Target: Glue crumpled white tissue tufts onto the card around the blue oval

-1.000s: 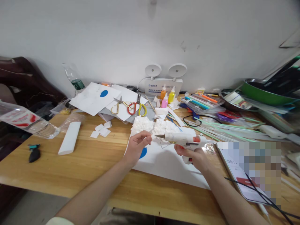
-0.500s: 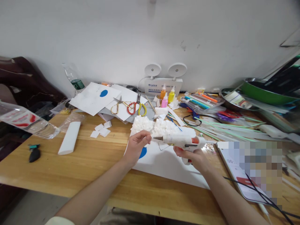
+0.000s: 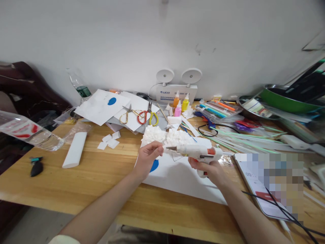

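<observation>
My right hand [image 3: 212,169] is wrapped round the grip of the white hot glue gun [image 3: 194,150], held above the white sheet [image 3: 188,181] on the bench [image 3: 106,189]. Compared with a second ago, its metal nozzle [image 3: 172,148] has edged closer to my left hand [image 3: 146,158], which has stayed put. The left fingers curl towards the thumb; I can't tell whether they are closed on something small. To me, the narrower gap suggests gluing at those fingertips, with hot metal close to skin. Beneath, the blue patch [image 3: 154,165] is partly covered by that hand. Beyond lie fluffy white clumps [image 3: 153,134], then a pink squeeze bottle [image 3: 178,110], and behind it a twin-headed emergency light [image 3: 164,93].
</observation>
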{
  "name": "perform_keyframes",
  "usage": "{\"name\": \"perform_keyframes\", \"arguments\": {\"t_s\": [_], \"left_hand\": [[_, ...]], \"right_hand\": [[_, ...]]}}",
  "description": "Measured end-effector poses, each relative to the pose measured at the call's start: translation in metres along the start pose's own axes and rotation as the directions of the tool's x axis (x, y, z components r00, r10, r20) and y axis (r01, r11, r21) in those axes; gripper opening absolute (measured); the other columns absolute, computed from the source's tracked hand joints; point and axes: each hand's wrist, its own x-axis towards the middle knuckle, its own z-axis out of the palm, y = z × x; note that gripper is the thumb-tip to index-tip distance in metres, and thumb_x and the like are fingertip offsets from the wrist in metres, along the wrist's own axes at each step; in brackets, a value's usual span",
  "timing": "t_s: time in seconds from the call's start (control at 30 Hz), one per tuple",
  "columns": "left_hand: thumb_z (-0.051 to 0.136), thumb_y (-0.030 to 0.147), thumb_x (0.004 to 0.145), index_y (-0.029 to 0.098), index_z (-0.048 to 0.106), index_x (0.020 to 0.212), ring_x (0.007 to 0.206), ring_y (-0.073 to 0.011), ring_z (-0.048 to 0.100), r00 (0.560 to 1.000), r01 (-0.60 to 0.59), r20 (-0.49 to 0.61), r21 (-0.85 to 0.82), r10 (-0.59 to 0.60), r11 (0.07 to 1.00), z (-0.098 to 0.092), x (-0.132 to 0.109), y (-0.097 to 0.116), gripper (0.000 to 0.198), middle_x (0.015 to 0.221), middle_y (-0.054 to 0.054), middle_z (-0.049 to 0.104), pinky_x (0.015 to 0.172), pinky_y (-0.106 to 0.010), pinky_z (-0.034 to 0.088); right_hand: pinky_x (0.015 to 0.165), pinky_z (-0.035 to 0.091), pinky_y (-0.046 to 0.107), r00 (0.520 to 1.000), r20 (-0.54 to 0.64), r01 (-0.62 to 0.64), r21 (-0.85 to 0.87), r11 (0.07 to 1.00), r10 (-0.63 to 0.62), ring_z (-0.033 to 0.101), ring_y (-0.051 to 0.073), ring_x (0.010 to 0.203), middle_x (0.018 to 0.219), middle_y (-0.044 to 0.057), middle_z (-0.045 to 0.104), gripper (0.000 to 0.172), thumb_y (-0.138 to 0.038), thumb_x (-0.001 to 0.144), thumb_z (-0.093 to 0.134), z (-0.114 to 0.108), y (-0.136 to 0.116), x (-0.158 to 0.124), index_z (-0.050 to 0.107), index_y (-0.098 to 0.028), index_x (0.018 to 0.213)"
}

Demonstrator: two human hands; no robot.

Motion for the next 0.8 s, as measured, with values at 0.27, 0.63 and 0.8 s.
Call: {"name": "perform_keyframes", "arguments": {"t_s": [0.27, 0.63, 0.8], "left_hand": [[0.065, 0.034, 0.068, 0.018, 0.062, 0.065, 0.061, -0.0094, 0.045, 1.000, 0.000, 0.016, -0.003, 0.000, 1.000, 0.000, 0.001, 0.000, 0.017, 0.061, 0.002, 0.049, 0.061, -0.023, 0.036], [0.066, 0.032, 0.068, 0.017, 0.062, 0.063, 0.060, -0.0093, 0.044, 0.998, -0.058, -0.006, -0.009, 0.058, 0.998, -0.003, 0.005, 0.002, 0.016, 0.060, 0.002, 0.049, 0.060, -0.023, 0.036], [0.065, 0.030, 0.070, 0.017, 0.063, 0.070, 0.061, -0.0094, 0.045, 0.997, -0.083, -0.016, -0.029, 0.082, 0.996, -0.008, 0.007, 0.002, 0.013, 0.062, 0.002, 0.050, 0.062, -0.023, 0.036]], "right_hand": [[0.056, 0.038, 0.028, 1.000, -0.008, 0.006, -0.025, 1.000, -0.007, 0.046, 0.016, 0.059, 0.058, 0.001, 0.050, 0.015, -0.029, 0.060, 0.063, -0.001, 0.003, 0.001, 0.053, -0.017, 0.058], [0.051, 0.038, 0.026, 0.985, -0.173, -0.023, -0.212, 0.977, -0.014, 0.051, 0.017, 0.061, 0.064, 0.002, 0.057, 0.012, -0.029, 0.060, 0.060, 0.001, -0.016, 0.002, 0.059, -0.017, 0.064], [0.051, 0.039, 0.026, 0.879, -0.464, -0.076, -0.362, 0.929, -0.109, 0.056, 0.020, 0.068, 0.079, 0.005, 0.064, 0.026, -0.037, 0.067, 0.056, -0.025, -0.001, 0.025, 0.062, -0.017, 0.082]]}}
